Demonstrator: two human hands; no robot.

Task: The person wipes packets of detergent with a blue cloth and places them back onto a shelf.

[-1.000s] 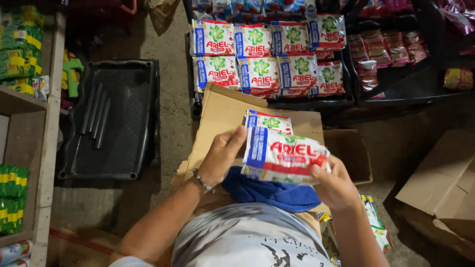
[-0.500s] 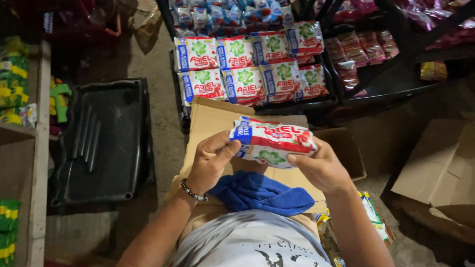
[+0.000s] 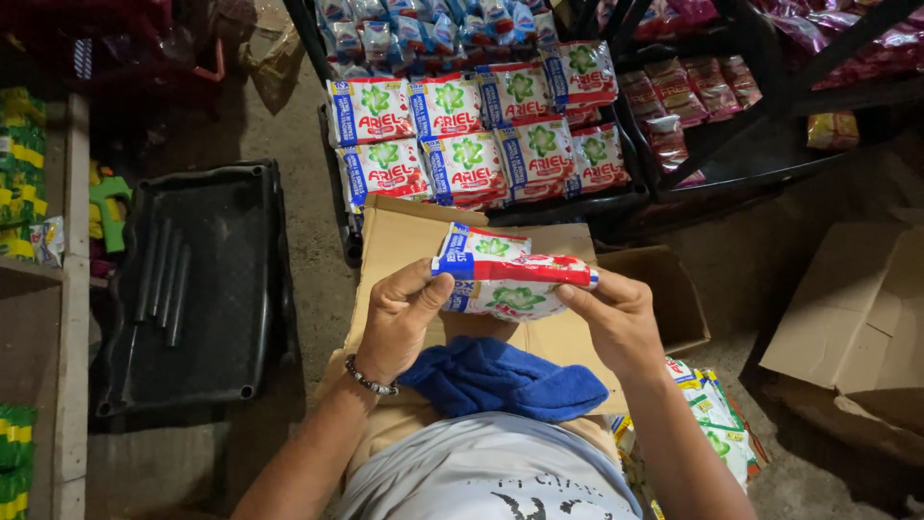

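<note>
Both hands pinch a stack of detergent sachets (image 3: pixel 510 279) at frame centre: left hand (image 3: pixel 402 318) at 9 o'clock, right hand (image 3: pixel 616 318) at 3. Stack hangs over the cardboard flap (image 3: pixel 404 236), blue cloth (image 3: pixel 500 376) at 6. End-only grip; slick middle packets could likely slide out.

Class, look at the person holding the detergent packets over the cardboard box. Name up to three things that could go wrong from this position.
1. The left hand and right hand pinch only the ends of the packets, so the stack could sag or slip apart.
2. A dropped packet might miss the box and land on the floor.
3. The blue cloth lies loose on the lap and could slide off.
</note>
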